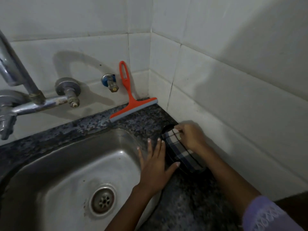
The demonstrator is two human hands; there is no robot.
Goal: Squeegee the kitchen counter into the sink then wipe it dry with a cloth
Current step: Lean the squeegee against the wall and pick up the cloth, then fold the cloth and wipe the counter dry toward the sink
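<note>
Dull brushed stainless-steel sink basin (50, 164); speckled dark polished granite counter (136, 120); glossy white ceramic wall tiles (216, 80); smooth orange plastic squeegee (129, 95); checked woven cloth (180, 152).

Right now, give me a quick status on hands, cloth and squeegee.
Left hand flat, open, beside checked dark cloth. Right hand pinching the cloth's far edge. Orange squeegee leaning against tiled wall, untouched. Nothing in the way.
</note>
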